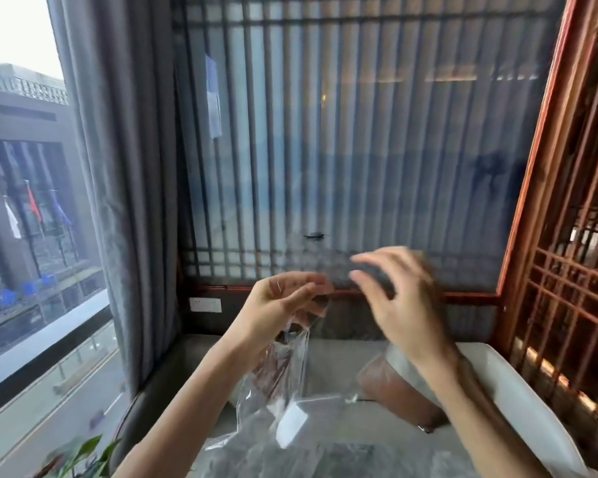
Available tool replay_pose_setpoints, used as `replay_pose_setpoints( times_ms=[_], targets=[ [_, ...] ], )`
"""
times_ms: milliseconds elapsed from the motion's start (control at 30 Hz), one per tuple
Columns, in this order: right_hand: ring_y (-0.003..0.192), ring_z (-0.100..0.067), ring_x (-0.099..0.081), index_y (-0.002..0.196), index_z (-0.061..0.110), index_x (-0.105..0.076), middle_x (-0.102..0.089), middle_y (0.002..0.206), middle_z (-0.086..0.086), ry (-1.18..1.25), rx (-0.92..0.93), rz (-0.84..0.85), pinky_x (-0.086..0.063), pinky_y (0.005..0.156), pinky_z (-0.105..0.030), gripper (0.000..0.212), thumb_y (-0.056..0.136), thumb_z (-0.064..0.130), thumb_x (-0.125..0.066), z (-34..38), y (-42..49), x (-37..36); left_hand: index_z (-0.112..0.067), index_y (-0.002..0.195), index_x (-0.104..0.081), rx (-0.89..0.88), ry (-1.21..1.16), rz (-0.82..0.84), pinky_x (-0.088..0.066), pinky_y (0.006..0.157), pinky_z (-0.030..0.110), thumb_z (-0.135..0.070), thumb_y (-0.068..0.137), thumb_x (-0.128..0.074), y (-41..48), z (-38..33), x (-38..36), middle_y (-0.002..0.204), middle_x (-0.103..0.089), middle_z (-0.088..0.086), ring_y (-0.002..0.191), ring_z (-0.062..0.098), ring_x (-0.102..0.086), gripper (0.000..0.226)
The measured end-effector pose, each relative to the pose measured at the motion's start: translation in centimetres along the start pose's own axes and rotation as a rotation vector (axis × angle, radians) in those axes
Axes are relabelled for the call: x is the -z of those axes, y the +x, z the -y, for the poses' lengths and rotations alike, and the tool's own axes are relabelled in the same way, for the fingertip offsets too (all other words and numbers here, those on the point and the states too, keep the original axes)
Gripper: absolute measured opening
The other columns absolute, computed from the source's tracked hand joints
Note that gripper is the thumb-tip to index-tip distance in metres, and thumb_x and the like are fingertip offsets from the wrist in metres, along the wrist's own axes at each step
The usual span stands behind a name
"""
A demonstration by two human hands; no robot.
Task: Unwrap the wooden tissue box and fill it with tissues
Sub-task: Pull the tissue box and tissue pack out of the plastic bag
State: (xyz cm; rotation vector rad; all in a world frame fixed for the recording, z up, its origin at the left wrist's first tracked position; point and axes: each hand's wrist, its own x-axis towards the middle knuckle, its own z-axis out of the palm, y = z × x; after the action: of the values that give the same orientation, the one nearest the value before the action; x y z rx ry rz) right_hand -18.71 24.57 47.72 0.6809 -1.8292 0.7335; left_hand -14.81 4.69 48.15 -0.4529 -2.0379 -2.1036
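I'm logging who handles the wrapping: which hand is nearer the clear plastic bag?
Left. The left hand pinches the clear plastic bag at its top, and the bag hangs below it. The right hand is apart, off to the bag's right, fingers spread and blurred.

Support: low grey upholstered seat [339, 360], matte top, running from the dark panel at the back toward the near edge.

Right side: reddish-brown cushion [394, 391] lying tilted on the seat, its far end partly hidden. Just beyond it, along the right edge, a long white padded piece [522, 395] with a rounded rim; pillow or bolster, cannot tell which.

Near edge, centre: clear plastic wrapping [256, 453] spread crumpled over the seat, with a white rectangular label [292, 424] on the film. A dark flat shape [346, 457] shows through the plastic; blurred, not identifiable.

Small metal fitting [426, 428] at the brown cushion's near corner.
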Motion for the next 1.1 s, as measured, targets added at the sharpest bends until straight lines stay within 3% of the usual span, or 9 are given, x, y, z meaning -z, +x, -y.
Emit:
replay_pose_setpoints(
  times_ms=[133,300,433,600,800,867,967,1033,1100],
  targets=[
    [0.09,-0.018,-0.066,0.099,0.02,-0.074,-0.073,0.096,0.005,-0.068,0.026,0.117,-0.053,0.077,-0.032,0.02,0.084,0.034,-0.073,3.5,0.8,-2.3,-0.004,0.107,-0.071,-0.132,0.155,-0.016,-0.051,0.052,0.018,-0.002,0.094,-0.059,-0.5,-0.4,-0.2,0.07,-0.074,0.001,0.063,0.009,-0.069,0.018],
    [0.075,-0.017,-0.072,0.098,0.021,-0.073,-0.076,0.086,0.006,-0.084,0.125,0.046,-0.055,0.058,-0.032,0.018,0.086,0.033,-0.073,5.0,0.5,-3.3,-0.007,0.105,-0.072,-0.208,0.283,-0.064,-0.055,0.056,0.025,0.003,0.092,-0.057,-1.0,-0.7,0.9,0.071,-0.074,0.007,0.068,0.012,-0.07,0.022],
    [0.072,-0.014,-0.073,0.093,0.02,-0.076,-0.077,0.085,0.008,-0.068,0.167,0.014,-0.054,0.053,-0.032,0.016,0.092,0.03,-0.064,5.7,1.0,-3.8,-0.011,0.095,-0.076,-0.238,0.311,-0.092,-0.055,0.059,0.032,-0.004,0.094,-0.059,-0.9,-0.9,1.4,0.077,-0.076,0.008,0.073,0.017,-0.071,0.017],
    [0.085,-0.01,-0.073,0.095,0.02,-0.078,-0.078,0.095,0.008,0.222,0.092,0.231,-0.057,0.07,-0.037,0.013,0.09,0.027,-0.068,4.0,2.5,-3.1,-0.008,0.1,-0.075,-0.172,0.284,-0.055,-0.053,0.057,0.025,0.0,0.093,-0.058,-1.2,-1.2,2.2,0.086,-0.079,0.0,0.071,0.011,-0.071,0.021],
    [0.079,-0.004,-0.07,0.087,0.028,-0.076,-0.076,0.083,0.016,0.365,-0.082,0.36,-0.055,0.073,-0.038,0.012,0.089,0.035,-0.067,3.3,4.3,-3.3,-0.007,0.104,-0.074,-0.161,0.299,-0.01,-0.051,0.059,0.027,-0.003,0.094,-0.058,-1.4,-2.3,1.8,0.089,-0.079,-0.001,0.071,0.016,-0.069,0.019],
    [0.083,-0.006,-0.071,0.086,0.024,-0.076,-0.077,0.083,0.011,0.382,-0.147,0.348,-0.056,0.074,-0.035,0.011,0.09,0.027,-0.067,2.4,5.4,-3.1,-0.006,0.107,-0.073,-0.14,0.301,-0.018,-0.051,0.06,0.03,0.001,0.093,-0.057,-1.2,-2.5,2.0,0.092,-0.078,0.003,0.07,0.015,-0.068,0.022],
    [0.084,-0.005,-0.071,0.087,0.02,-0.074,-0.077,0.085,0.005,0.442,-0.288,0.252,-0.049,0.062,-0.019,0.012,0.092,0.019,-0.064,0.6,6.8,-1.9,0.0,0.11,-0.071,-0.11,0.241,-0.027,-0.052,0.055,0.022,0.003,0.093,-0.055,-1.3,-2.5,2.7,0.09,-0.078,0.008,0.066,0.014,-0.068,0.023],
    [0.088,-0.006,-0.071,0.093,0.02,-0.073,-0.077,0.092,0.004,0.528,-0.33,0.339,-0.049,0.06,-0.015,0.012,0.095,0.02,-0.061,0.5,7.0,-1.8,0.002,0.111,-0.069,-0.106,0.202,-0.025,-0.054,0.054,0.023,0.005,0.093,-0.054,-1.3,-2.4,2.7,0.091,-0.077,0.012,0.065,0.017,-0.069,0.023],
    [0.102,-0.013,-0.069,0.114,0.018,-0.07,-0.074,0.11,0.002,0.66,-0.374,0.496,-0.055,0.069,-0.021,0.023,0.098,0.027,-0.056,1.0,6.7,-1.9,0.001,0.115,-0.066,-0.096,0.136,-0.031,-0.056,0.056,0.028,0.002,0.093,-0.055,-1.1,-2.2,2.4,0.098,-0.077,0.016,0.069,0.022,-0.069,0.024]
  ],
)
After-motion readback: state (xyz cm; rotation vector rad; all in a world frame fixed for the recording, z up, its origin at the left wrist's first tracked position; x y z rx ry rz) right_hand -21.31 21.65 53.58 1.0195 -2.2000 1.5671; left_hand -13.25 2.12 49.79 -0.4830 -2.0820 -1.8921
